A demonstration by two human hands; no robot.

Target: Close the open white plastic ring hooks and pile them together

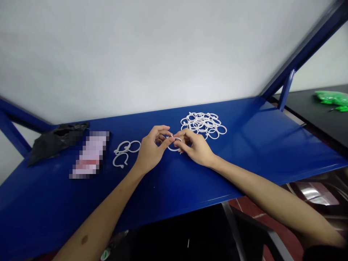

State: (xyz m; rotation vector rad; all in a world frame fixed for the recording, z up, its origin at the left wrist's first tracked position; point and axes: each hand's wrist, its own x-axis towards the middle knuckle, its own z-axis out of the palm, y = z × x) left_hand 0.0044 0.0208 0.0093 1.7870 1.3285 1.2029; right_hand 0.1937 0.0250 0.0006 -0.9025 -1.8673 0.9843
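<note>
Between my two hands is a white ring (173,149), thin and round, held a little above the blue table. My left hand (152,148) pinches its upper left side between thumb and fingers. On the other side, my right hand (196,146) grips the ring's right edge, its fingertips close to those of the left. A pile of similar white rings (203,125), many with a small knob, lies just behind my right hand. To the left of my left hand are a few loose rings (120,159), one of them with a gap in it.
The blue table (174,181) has a raised frame at both ends and a pale wall behind. At the left lie a blurred-out flat item (91,154) and a black plastic bag (58,139). A green bag (331,98) rests on a dark table at the right.
</note>
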